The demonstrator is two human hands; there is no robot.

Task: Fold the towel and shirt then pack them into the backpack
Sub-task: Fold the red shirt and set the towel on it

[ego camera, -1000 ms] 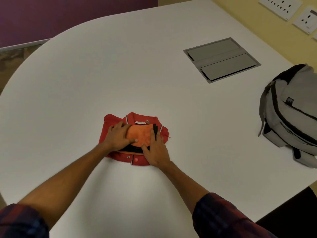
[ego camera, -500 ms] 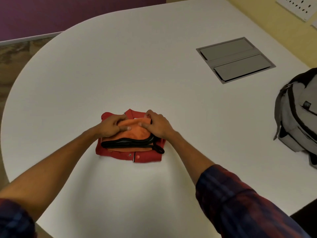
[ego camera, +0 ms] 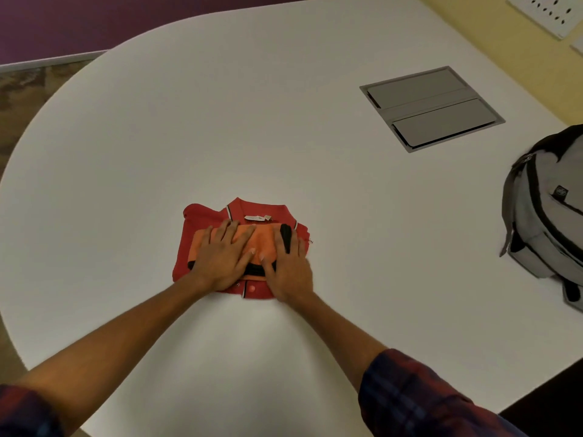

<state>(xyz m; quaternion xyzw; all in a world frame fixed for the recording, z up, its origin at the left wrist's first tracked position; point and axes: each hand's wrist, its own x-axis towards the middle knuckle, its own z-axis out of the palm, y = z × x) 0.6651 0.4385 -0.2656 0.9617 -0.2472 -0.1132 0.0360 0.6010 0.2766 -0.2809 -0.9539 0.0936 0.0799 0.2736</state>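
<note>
A folded red shirt (ego camera: 202, 222) with a collar and a white label lies on the white table (ego camera: 220, 121). On top of it sits a folded orange towel (ego camera: 262, 238) with black trim. My left hand (ego camera: 220, 257) rests flat on the towel's left half, fingers spread. My right hand (ego camera: 288, 266) lies flat on its right half, pressing down. Neither hand grips anything. A grey backpack (ego camera: 549, 216) with black straps lies at the table's right edge, well away from both hands.
A grey metal cable hatch (ego camera: 432, 107) is set flush into the table at the back right. Wall sockets (ego camera: 542, 11) sit on the yellow wall beyond. The table's curved edge runs along the left and front.
Half a second ago both hands were curled on the towel's far edge. Now they lie flat and spread on top of the towel, nearer to me.
</note>
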